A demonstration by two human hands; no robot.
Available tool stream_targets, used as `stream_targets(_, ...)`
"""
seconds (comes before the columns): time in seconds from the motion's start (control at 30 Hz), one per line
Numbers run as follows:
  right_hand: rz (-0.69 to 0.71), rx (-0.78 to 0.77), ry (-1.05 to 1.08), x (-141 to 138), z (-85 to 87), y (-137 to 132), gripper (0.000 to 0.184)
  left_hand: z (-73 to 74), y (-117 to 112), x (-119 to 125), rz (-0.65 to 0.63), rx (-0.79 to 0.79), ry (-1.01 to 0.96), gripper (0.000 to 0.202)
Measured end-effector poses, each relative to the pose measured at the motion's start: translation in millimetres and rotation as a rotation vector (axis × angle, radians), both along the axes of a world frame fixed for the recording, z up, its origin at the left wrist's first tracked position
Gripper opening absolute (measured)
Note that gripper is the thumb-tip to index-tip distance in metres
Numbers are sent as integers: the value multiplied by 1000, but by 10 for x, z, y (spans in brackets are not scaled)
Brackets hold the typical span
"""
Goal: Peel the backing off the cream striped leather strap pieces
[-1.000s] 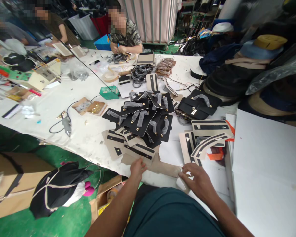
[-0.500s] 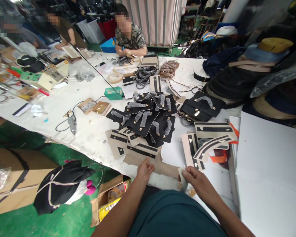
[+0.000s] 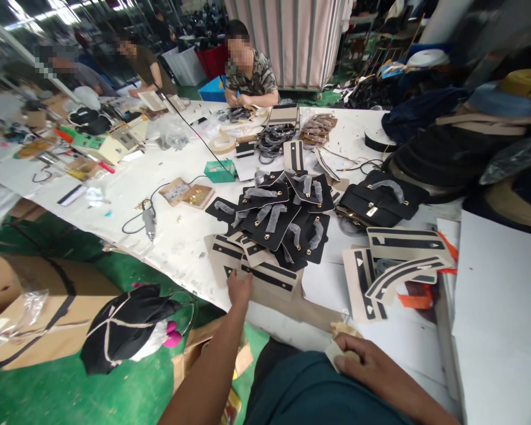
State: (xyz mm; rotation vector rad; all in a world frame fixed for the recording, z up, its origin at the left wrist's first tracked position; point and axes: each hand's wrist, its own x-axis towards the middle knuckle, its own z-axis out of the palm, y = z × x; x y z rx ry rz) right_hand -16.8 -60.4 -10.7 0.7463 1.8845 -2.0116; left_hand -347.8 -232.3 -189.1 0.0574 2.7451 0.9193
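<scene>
My left hand (image 3: 239, 289) reaches to the near edge of the pile, its thumb and a finger apart at the left end of a beige panel (image 3: 269, 276) with a black strip. The panel lies flat; the other fingers are partly hidden. Close to my lap, my right hand (image 3: 363, 357) is closed around a small pale roll (image 3: 335, 356), perhaps tape. Behind my left hand are heaped black bag flaps (image 3: 269, 227) with film-wrapped handles. To their right stands a black handbag (image 3: 376, 202). More beige strip panels (image 3: 365, 283) lie in front of the handbag.
Left on the white table (image 3: 128, 177) are a grey hand tool (image 3: 149, 223) with a cord, a parts box (image 3: 199, 195) and a green box (image 3: 220, 171). A co-worker (image 3: 250, 74) sits across. Cartons (image 3: 35, 307) stand on the floor; a white board (image 3: 500, 307) is at right.
My left hand has moved left and forward to the beige panel's end. My right hand has drawn back toward my lap with the pale roll. The view has shifted slightly left.
</scene>
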Motion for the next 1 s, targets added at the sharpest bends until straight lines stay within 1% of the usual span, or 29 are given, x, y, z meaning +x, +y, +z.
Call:
stream_targets(0.07,-29,-27,-2,-8,-25,-17,44,17,16,-110,-78,-57,45,65)
stream_targets(0.17,-85,-16,2,-24,-50,-33,46,46,26,-225,-197,-116,57,55)
stream_targets(0.23,-112,35,23,-42,-41,-35,48,69,7,-276,-222,-124,32,51)
stream_targets(0.3,-138,65,38,-65,-21,-35,49,98,-20,-314,-245,-128,22,56)
stream_targets(0.37,-166,47,44,-86,-2,-41,48,130,-35,-349,-282,-116,24,61)
stream_targets(0.4,-176,30,46,-92,4,-47,46,146,-34,-367,-302,-105,19,61)
stream_targets(0.53,-184,15,72,-79,0,-74,39,201,13,-425,-333,-46,-64,46)
stream_targets(0.6,-186,34,81,-49,-14,-75,37,231,25,-396,-325,1,-125,41)
stream_targets(0.7,-216,54,87,-7,-55,-55,40,312,-11,-204,-340,132,-231,41)
stream_targets(0.8,-240,40,102,-19,-119,-34,44,471,-57,155,-369,296,-332,49)
stream_targets(0.83,-238,28,108,-40,-141,-34,44,544,-58,296,-352,363,-378,52)
stream_targets(0.93,-219,11,139,-137,-177,-56,44,807,10,720,-246,536,-533,57)
stream_targets(1.0,-215,32,159,-204,-166,-75,41,1004,100,971,-224,573,-581,58)
